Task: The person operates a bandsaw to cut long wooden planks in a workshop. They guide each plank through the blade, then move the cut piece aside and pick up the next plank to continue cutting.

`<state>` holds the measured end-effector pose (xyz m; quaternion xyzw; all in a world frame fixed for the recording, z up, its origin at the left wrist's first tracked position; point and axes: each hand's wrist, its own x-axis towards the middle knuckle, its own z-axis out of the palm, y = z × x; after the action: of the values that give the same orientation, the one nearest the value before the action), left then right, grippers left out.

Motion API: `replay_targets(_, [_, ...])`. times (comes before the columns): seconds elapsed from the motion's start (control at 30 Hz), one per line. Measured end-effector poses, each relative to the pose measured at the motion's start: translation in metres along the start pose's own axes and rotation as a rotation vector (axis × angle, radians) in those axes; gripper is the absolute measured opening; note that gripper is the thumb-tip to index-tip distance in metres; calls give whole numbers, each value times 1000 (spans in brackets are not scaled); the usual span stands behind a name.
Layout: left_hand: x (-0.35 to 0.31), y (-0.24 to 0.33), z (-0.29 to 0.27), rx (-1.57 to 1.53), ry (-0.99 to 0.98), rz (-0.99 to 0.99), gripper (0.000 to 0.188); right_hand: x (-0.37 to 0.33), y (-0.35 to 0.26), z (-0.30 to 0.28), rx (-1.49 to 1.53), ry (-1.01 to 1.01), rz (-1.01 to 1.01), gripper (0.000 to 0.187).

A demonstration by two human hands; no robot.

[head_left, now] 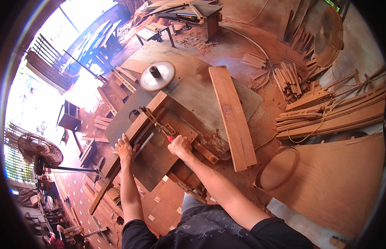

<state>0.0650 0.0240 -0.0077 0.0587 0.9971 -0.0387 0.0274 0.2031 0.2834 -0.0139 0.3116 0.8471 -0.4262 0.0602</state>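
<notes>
A long wooden beam (153, 108) runs slantwise over a dark metal worktable (149, 176). My left hand (124, 149) lies on the beam's nearer part with fingers spread. My right hand (179, 146) is closed around the red handle of a metal clamp (159, 125), whose linkage reaches toward the beam. Beneath the clamp is a wooden jig (182, 135) with bolts. Beyond the beam, a round silver disc (164, 79) with a dark hub sits on the table. A dark round spindle (134, 115) stands at the beam's left side. My right palm hides part of the handle.
A wide plank (232, 120) with chalk marks lies right of the jig. Curved wooden pieces (325, 114) and a plywood sheet (338, 182) with a hoop (280, 168) are at right. Fans stand left (39, 149) and right (329, 36). Another person (56, 240) is at lower left.
</notes>
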Motion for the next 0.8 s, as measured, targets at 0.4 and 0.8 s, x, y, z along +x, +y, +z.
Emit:
replay_targets(0.4, [-14,14,-18,-38,-129,-56,112,-16,-7,-27,59,-71,149,37])
replay_targets(0.8, [68,-13,-15,-44,-117,-56,109,83,-11,90,-131,495,-365,29])
